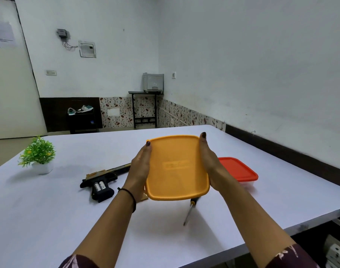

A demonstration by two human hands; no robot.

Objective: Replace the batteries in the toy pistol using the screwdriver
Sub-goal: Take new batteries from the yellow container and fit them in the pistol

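The white bench [49, 219] fills the lower half of the view, with its far edge toward a corner of the room.

Above its middle, the yellow lid [177, 167] is held up between both hands, its top face turned to the camera. Whether a box hangs under it cannot be told. The left hand [139, 171] grasps the lid's left edge with the thumb laid up along the rim. The right hand [209, 161] grasps the right edge the same way. The fingers of both are hidden behind the lid.

Just right of the right hand, a red-lidded container [237, 169] sits flat on the bench, partly hidden by that hand.

The toy pistol [101, 180] lies on its side on the bench, left of the left wrist. Its barrel runs back toward the lid and passes behind the left hand. The grip points toward the camera with its battery bay uncovered.

A small potted plant [38, 153] stands upright near the bench's far left edge, well apart from the pistol.

The screwdriver [188, 213] lies on the bench below the lid's near edge. Its handle end is tucked out of sight under the lid and its thin shaft points toward the camera.

Two batteries [99, 186] sit side by side in the pistol's open grip.

A thin black band [133, 200] circles the left wrist.
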